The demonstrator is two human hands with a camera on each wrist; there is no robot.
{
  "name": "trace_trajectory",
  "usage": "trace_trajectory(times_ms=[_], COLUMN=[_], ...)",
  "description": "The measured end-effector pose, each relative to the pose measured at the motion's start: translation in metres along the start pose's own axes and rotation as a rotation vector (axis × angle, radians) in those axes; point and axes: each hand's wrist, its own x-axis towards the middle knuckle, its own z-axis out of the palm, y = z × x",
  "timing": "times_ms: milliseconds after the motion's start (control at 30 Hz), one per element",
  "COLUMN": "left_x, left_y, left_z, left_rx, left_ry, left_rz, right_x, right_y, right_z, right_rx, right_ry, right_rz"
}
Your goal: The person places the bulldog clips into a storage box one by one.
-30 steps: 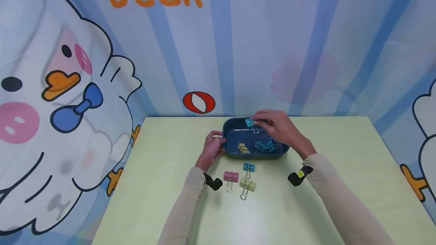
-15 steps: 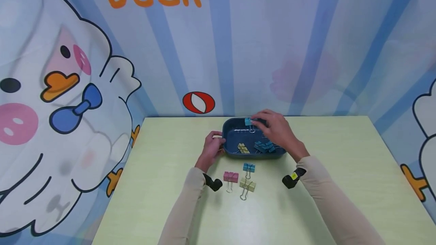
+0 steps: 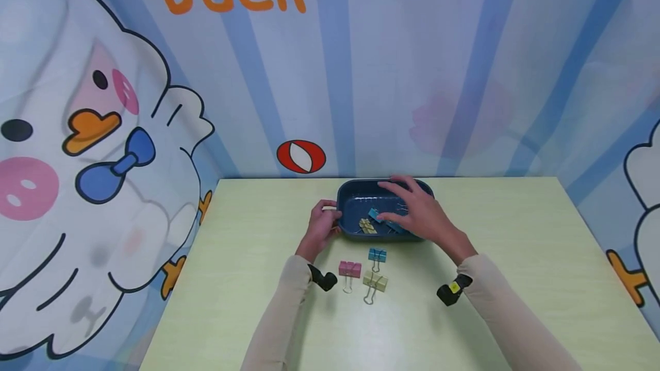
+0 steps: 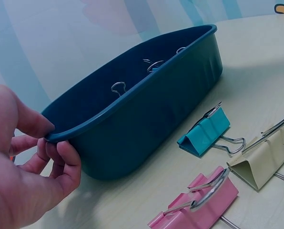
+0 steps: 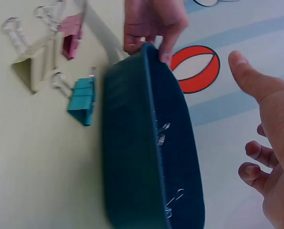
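My left hand (image 3: 322, 228) pinches the left end of a dark blue tray (image 4: 147, 129), thumb over the rim and fingers under it. My right hand (image 3: 424, 215) is over the tray's right side, its thumb and fingers spread with nothing between them. Inside the tray, a teal binder clip (image 3: 373, 214) lies just left of the right thumb. Close by are pale yellow clips (image 3: 367, 226), with more teal clips partly hidden under the hand. In front of the tray, a teal binder clip (image 4: 207, 132), a pink one (image 4: 199, 200) and a cream one (image 4: 266, 160) rest on the table.
The pale table (image 3: 247, 245) ends at the back against a printed cloth backdrop (image 3: 387, 73) with blue stripes. The tray stands close to that back edge.
My right hand lets go of the teal binder clip, which drops into the tray beside the yellow ones. The fingers spread apart. My left hand keeps its hold on the rim.
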Motion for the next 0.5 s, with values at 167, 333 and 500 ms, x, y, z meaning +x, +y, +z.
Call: trace_trajectory(times_ms=[167,333,500], left_x=[0.000,0.000,0.001], left_y=[-0.002,-0.002,-0.002], left_z=[-0.002,-0.002,-0.002], left_rx=[0.005,0.007,0.002], left_ry=[-0.001,-0.010,-0.015], left_rz=[-0.006,-0.001,0.007], right_x=[-0.026,-0.061,-0.092], right_y=[-0.004,-0.008,-0.011], right_z=[0.008,0.025,0.046], right_rx=[0.017,0.035,0.074], right_ry=[-0.008,-0.010,-0.003], right_rz=[-0.039,-0.057,-0.025])
